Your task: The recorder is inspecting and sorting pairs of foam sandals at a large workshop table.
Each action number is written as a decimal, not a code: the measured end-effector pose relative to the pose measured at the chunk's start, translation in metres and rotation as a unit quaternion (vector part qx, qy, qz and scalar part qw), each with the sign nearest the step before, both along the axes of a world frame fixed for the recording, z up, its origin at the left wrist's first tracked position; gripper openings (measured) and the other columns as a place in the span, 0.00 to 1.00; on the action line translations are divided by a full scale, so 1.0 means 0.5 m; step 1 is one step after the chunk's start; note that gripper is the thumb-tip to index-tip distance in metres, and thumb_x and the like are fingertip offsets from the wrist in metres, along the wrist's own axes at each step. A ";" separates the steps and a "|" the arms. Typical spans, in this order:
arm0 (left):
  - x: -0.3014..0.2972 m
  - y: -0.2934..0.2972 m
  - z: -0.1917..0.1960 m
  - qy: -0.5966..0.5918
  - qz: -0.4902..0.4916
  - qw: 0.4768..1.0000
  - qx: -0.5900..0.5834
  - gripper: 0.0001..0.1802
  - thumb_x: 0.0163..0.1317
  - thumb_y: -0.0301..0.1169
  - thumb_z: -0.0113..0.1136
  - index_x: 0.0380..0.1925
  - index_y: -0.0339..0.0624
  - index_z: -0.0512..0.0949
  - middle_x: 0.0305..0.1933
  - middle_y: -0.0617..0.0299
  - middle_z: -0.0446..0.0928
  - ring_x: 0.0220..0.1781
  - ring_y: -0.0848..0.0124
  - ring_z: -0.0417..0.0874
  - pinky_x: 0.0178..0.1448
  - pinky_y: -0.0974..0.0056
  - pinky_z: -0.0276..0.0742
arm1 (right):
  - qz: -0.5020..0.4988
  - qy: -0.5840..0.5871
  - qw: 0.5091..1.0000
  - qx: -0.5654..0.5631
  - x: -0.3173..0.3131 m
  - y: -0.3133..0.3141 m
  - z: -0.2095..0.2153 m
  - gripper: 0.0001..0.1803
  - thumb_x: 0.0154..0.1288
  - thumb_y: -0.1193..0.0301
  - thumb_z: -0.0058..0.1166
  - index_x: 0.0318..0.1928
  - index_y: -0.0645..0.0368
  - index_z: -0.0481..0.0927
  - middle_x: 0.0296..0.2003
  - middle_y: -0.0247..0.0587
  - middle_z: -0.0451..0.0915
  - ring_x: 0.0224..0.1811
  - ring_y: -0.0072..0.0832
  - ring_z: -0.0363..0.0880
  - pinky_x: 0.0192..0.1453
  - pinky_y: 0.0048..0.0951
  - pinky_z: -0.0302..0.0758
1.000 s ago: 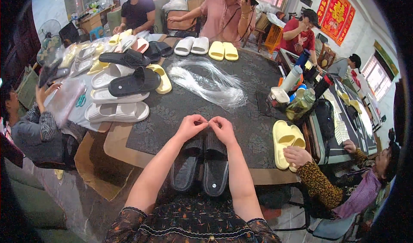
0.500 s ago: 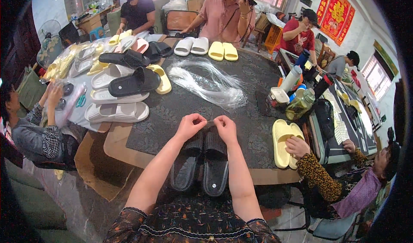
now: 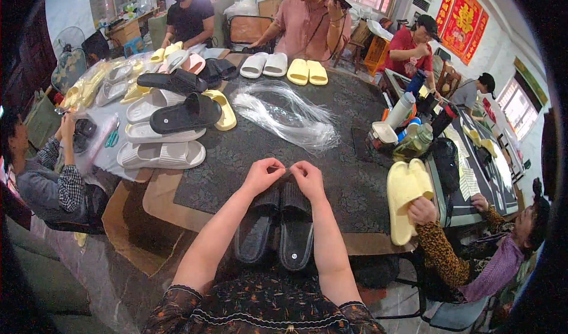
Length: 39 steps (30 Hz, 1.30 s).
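Observation:
A pair of black slide slippers (image 3: 255, 234) lies side by side at the table's near edge, toes pointing away from me and a small round white sticker on the right insole. Over their toe ends, my left hand (image 3: 262, 175) and my right hand (image 3: 308, 178) meet fingertip to fingertip, both pinched closed. Between them runs a short thin strand (image 3: 286, 169), its ends hidden in my fingers. Beyond my hands a loose bundle of clear plastic strands (image 3: 290, 121) is spread on the dark patterned table mat (image 3: 355, 198).
Grey, black and yellow slippers (image 3: 163, 155) are piled at the left, beside teal scissors (image 3: 112, 138). Bottles and cups (image 3: 402, 110) crowd the right. At near right a co-worker's hand (image 3: 422, 211) holds yellow slippers (image 3: 403, 201). Other people work around the table.
My fingertips have drawn slightly closer together, with less strand between them. At the right, the co-worker has lifted and tilted the yellow slippers. The left co-worker's hands have shifted a little.

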State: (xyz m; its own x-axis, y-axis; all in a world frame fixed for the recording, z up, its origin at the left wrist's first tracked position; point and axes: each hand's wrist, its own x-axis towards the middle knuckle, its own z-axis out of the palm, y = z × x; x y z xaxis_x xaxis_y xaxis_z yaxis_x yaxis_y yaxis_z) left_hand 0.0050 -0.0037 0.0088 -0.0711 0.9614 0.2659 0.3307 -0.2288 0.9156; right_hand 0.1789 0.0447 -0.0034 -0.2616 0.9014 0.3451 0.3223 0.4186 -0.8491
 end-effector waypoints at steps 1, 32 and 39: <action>-0.006 0.003 -0.001 0.011 0.010 1.000 -0.015 0.08 0.56 0.30 0.63 0.32 0.37 0.80 0.28 0.66 0.80 0.32 0.81 0.78 0.39 0.71 0.76 | -0.041 0.021 0.999 -0.019 -0.001 0.000 0.000 0.10 0.58 0.66 0.60 0.33 0.61 0.81 0.20 0.36 0.76 0.22 0.24 0.72 0.29 0.28 0.69; -0.010 -0.001 0.000 -0.031 0.027 0.999 -0.008 0.07 0.54 0.29 0.64 0.29 0.36 0.80 0.28 0.67 0.79 0.30 0.82 0.76 0.37 0.72 0.73 | -0.024 -0.017 0.999 -0.016 -0.002 -0.004 0.011 0.12 0.57 0.63 0.59 0.32 0.60 0.81 0.19 0.39 0.77 0.21 0.27 0.74 0.29 0.29 0.70; -0.003 -0.003 0.006 -0.035 0.027 0.999 0.003 0.07 0.55 0.30 0.64 0.30 0.38 0.79 0.27 0.68 0.78 0.30 0.82 0.76 0.37 0.73 0.73 | -0.039 -0.016 0.999 -0.010 -0.001 -0.007 0.012 0.11 0.58 0.63 0.59 0.33 0.59 0.81 0.20 0.39 0.77 0.22 0.30 0.75 0.31 0.31 0.71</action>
State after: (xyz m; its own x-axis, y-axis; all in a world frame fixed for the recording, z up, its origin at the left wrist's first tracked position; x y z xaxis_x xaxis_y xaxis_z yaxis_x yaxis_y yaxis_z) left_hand 0.0036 -0.0050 0.0118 -0.1411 0.9540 0.2645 0.2769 -0.2185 0.9357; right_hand 0.1785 0.0411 0.0027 -0.2015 0.9258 0.3197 0.3799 0.3747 -0.8457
